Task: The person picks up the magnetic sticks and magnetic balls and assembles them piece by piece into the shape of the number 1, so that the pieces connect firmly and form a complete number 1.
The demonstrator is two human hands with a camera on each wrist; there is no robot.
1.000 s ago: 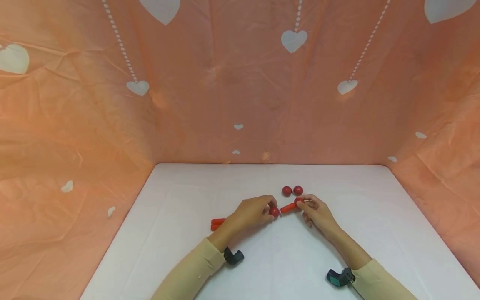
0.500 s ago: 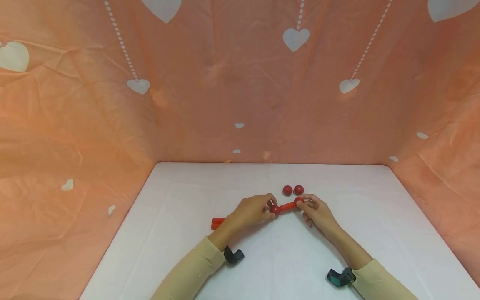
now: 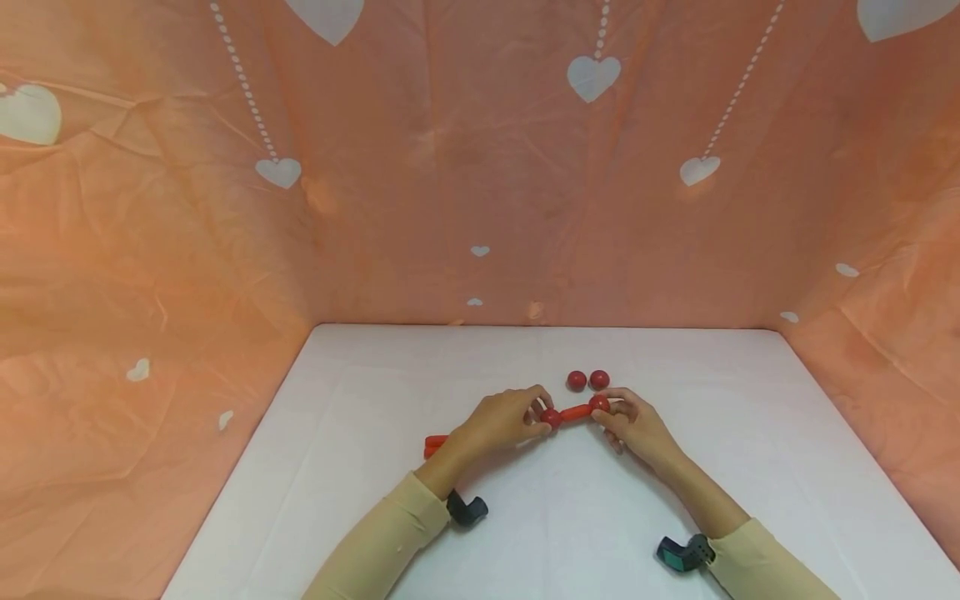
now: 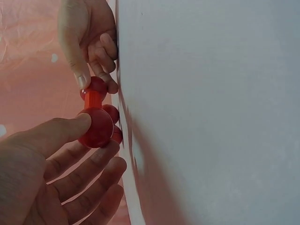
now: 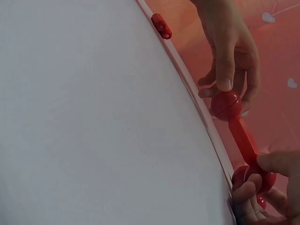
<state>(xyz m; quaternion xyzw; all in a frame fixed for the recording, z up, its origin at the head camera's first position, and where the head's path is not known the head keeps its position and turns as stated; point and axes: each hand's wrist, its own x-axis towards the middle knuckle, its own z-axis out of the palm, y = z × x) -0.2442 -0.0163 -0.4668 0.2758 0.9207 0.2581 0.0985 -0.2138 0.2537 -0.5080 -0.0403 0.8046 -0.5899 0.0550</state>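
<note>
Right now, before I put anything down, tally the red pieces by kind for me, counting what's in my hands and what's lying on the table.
Red balls: 4
Red rods: 3
Total in view: 7

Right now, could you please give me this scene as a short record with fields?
Left hand: pinches left-end ball
Right hand: pinches right-end ball
Red rod: meets both held balls; firmness of joints unclear
Loose balls: two red, side by side beyond the hands
Spare rods: two red, partly behind left forearm in head view
Table: white
</note>
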